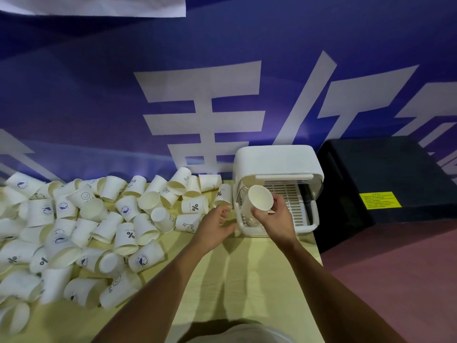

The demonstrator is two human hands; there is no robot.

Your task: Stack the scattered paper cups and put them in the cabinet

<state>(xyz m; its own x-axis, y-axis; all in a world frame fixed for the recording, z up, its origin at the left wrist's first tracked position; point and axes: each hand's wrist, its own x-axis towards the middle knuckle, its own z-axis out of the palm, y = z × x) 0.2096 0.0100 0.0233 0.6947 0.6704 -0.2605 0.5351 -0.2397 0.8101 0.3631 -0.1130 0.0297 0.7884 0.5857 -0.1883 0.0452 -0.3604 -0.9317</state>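
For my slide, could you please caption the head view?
Right hand holds a paper cup at the white cabinet; left hand by scattered cups.

The cup pile (81, 231) runs past the left edge — the yellow label (380, 200) is illegible.

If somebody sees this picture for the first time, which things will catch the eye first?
First comes the big heap of white paper cups, lying every way on the left of the yellow table. Next is the right hand, holding a single cup at the open front of the small white cabinet on the table's far right. Behind all stands a blue wall with huge white characters.
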